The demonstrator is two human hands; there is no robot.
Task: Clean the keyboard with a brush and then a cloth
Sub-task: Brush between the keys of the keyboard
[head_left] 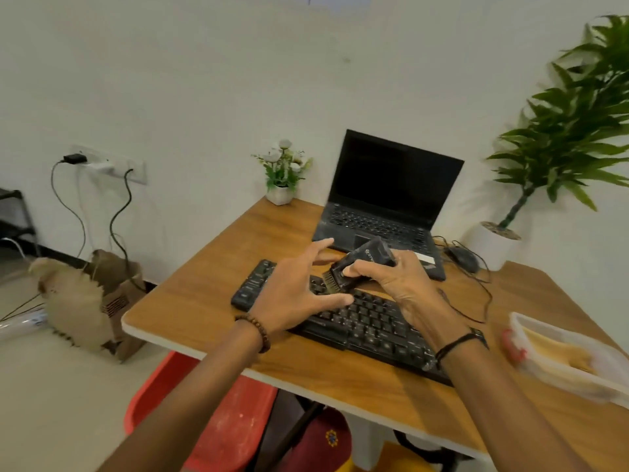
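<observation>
A black keyboard (371, 327) lies slantwise on the wooden table (211, 298). My right hand (391, 279) grips a black brush (357, 264) by its body, bristles pointing down-left onto the keys near the keyboard's upper left part. My left hand (296, 294) hovers over the keyboard's left half with fingers spread and straight, thumb lying across the keys, fingertips close to the brush. A yellow cloth (561, 356) lies in a clear plastic tray (544, 325) at the table's right edge.
An open black laptop (384, 206) stands behind the keyboard, a wired mouse (464, 258) to its right. A small flower pot (280, 194) sits at the far corner, a large plant (561, 137) at the right. A red stool (221, 434) is under the table.
</observation>
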